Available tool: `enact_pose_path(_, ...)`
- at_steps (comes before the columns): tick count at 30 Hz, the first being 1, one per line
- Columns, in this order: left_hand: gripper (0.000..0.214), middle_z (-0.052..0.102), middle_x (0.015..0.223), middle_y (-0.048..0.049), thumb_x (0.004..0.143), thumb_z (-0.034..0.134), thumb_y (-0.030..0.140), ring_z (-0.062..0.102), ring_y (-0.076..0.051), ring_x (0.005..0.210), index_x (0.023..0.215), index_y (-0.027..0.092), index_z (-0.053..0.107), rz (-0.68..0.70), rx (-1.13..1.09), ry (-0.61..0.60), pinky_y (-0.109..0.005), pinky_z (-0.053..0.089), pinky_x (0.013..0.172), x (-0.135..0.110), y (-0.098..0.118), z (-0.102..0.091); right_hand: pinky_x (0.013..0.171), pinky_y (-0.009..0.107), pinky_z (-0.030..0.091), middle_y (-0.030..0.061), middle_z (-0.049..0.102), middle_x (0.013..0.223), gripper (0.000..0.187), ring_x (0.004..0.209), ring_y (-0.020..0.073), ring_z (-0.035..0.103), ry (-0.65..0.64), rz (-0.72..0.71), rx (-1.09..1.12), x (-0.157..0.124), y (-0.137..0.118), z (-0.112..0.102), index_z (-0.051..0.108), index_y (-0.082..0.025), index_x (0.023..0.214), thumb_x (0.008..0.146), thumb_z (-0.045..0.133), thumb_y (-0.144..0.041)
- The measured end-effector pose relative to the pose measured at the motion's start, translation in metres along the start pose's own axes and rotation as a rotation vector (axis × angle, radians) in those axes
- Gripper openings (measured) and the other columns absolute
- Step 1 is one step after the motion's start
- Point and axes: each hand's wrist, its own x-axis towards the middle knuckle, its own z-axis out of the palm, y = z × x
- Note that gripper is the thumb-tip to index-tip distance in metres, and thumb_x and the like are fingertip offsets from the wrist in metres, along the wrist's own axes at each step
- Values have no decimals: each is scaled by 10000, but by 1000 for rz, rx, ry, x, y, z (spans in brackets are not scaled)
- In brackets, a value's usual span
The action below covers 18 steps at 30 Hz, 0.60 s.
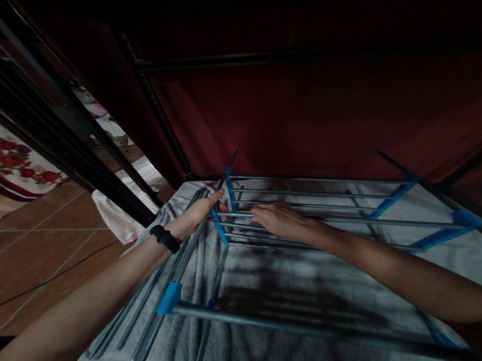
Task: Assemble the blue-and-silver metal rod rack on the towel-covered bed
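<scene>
A metal drying rack (279,324) with blue plastic joints spreads across a grey blanket (334,293). My left hand (207,208), a black band on its wrist, is closed around the rack's frame beside a blue end bracket (221,232); some of its fingers are hidden behind the frame. Just to the right, my right hand (280,220) has its fingers curled over one of the rack's thin rods, close to that bracket. A blue corner joint (169,298) shows nearer to me, below my left forearm.
A dark red panel (294,119) with black bars rises right behind the rack. Dark posts (61,98) slant across the left side. On the tiled floor (48,258) lie a thin cable (69,268) and a striped cloth (116,207). Flowered fabric (16,153) hangs far left.
</scene>
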Motion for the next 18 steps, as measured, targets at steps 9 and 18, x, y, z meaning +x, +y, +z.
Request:
enact_pose_path(9, 553, 691, 604, -74, 871, 587, 676, 627, -195, 539, 682, 169, 698, -12, -128, -117, -306, 521, 567, 1, -10, 0, 652, 279, 321, 58, 727, 1070, 231, 907, 184, 687, 60, -10, -12, -3, -1, 0, 660, -174, 1062, 1090, 482, -318)
enact_pose_path(18, 566, 685, 601, -76, 858, 606, 689, 626, -188, 534, 680, 162, 712, 45, -117, -137, -301, 531, 565, 7, -14, -3, 647, 271, 321, 61, 722, 1059, 201, 937, 190, 684, 46, -17, -16, -1, 0, -11, 647, -179, 1058, 1084, 487, -299)
